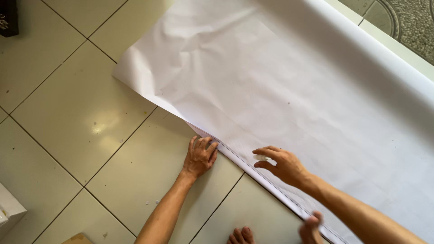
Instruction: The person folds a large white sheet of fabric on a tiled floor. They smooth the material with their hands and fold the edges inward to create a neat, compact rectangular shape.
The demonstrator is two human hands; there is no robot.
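A large white paper sheet (289, 86) lies spread on the tiled floor. A long, pale straight strip (271, 183), like a ruler, runs along its lower edge. My left hand (199, 158) lies flat on the tile, fingers spread, with its fingertips pressing the upper end of that strip. My right hand (282, 165) hovers over the sheet's edge and pinches a small white lump (261, 157) between thumb and fingers, touching it to the paper by the strip. The far left corner of the sheet curls up slightly.
My toes (240, 235) show at the bottom, and more toes (311, 226) rest on the strip. A dark object (8, 18) sits top left. A white box (7, 210) and a cardboard scrap (79, 238) lie bottom left. A white raised sill (393, 40) borders the sheet at upper right.
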